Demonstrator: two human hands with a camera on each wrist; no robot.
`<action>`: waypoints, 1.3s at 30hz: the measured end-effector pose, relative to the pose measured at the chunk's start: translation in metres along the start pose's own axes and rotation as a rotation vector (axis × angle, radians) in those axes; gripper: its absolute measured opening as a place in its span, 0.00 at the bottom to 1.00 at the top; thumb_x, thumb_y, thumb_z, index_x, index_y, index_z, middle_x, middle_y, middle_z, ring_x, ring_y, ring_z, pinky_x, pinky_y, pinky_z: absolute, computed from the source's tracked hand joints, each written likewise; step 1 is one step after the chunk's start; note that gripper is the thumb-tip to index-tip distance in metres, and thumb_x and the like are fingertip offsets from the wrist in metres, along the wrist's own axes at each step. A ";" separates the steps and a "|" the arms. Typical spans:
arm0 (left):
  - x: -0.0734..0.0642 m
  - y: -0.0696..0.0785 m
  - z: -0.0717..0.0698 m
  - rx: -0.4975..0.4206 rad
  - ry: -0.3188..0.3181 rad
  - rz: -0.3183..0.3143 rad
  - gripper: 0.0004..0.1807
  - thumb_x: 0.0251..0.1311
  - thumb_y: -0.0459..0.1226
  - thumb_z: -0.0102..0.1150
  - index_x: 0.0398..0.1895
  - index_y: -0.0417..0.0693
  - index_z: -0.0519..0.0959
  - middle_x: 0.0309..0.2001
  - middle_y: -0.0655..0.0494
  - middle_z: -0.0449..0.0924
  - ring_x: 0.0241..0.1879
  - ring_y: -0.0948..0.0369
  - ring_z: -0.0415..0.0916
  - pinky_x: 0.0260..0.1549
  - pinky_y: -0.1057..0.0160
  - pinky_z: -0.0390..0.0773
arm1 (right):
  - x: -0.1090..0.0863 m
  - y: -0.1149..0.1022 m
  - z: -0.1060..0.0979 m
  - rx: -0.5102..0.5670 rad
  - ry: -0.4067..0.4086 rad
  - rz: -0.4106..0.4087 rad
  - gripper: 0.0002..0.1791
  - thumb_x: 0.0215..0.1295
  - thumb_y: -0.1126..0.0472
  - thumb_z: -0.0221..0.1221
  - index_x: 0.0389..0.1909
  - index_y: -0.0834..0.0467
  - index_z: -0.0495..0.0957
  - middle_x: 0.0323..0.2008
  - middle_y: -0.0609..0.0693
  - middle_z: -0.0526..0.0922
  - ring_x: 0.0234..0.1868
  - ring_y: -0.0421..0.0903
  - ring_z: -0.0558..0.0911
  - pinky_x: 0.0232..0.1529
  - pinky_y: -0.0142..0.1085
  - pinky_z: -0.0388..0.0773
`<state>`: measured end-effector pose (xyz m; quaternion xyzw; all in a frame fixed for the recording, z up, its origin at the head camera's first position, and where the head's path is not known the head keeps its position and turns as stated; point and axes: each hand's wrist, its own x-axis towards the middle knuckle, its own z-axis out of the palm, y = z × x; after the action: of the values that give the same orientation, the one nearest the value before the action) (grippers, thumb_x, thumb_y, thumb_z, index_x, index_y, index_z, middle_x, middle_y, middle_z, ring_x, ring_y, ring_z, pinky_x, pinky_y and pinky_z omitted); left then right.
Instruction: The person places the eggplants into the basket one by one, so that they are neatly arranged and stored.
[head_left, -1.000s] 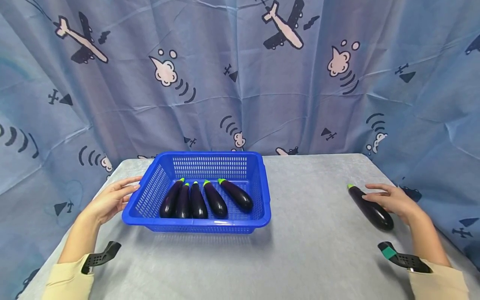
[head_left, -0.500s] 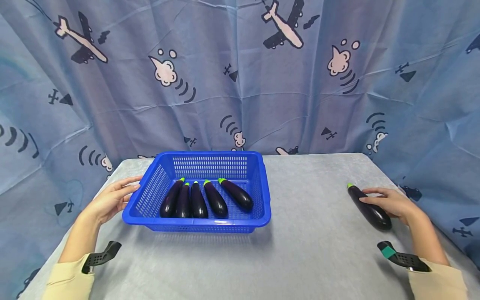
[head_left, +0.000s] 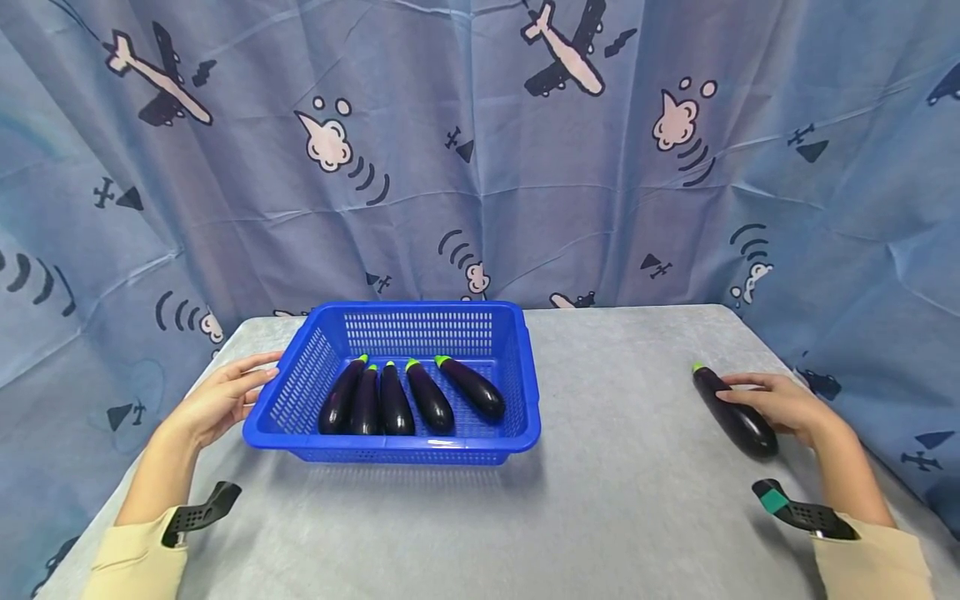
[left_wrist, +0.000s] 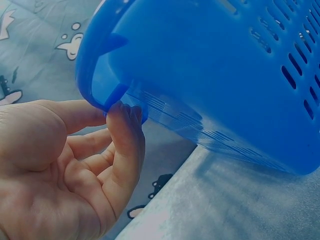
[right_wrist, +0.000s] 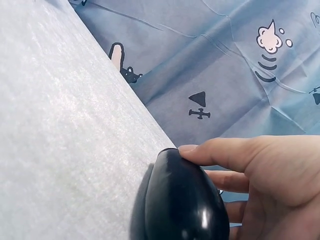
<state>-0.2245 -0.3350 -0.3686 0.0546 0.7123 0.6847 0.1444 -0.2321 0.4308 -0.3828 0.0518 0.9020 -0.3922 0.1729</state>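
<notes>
A blue plastic basket [head_left: 390, 445] with slotted walls stands left of centre on the table. Several dark purple eggplants [head_left: 429, 402] with green stem ends lie in it. My left hand [head_left: 213, 404] pinches the basket's left rim between thumb and fingers; the left wrist view shows the fingertips at the rim's edge [left_wrist: 86, 70]. At far right, another eggplant [head_left: 742, 423] lies slantwise on the table. My right hand [head_left: 793, 408] holds it from the right side, thumb over its upper part; in the right wrist view the eggplant's body [right_wrist: 185, 195] partly hides the other fingers.
A grey-white cloth covers the table [head_left: 600, 483]. Behind and beside it hangs a blue curtain [head_left: 480, 150] printed with planes. Each wrist carries a black band mount [head_left: 806, 512] below a cream sleeve [head_left: 870, 562].
My right hand has shifted slightly left along with the eggplant under it. The left hand and the basket have stayed in place.
</notes>
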 end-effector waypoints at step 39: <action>-0.001 0.000 -0.002 -0.011 -0.007 0.003 0.14 0.83 0.38 0.49 0.53 0.73 0.78 0.47 0.65 0.88 0.43 0.64 0.88 0.42 0.63 0.88 | -0.021 -0.072 0.017 0.032 0.033 -0.156 0.41 0.82 0.45 0.54 0.79 0.71 0.56 0.74 0.79 0.62 0.71 0.72 0.66 0.62 0.76 0.68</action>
<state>-0.2243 -0.3370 -0.3682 0.0574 0.7078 0.6887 0.1461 -0.2240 0.3696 -0.3365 -0.0095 0.8996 -0.4182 0.1258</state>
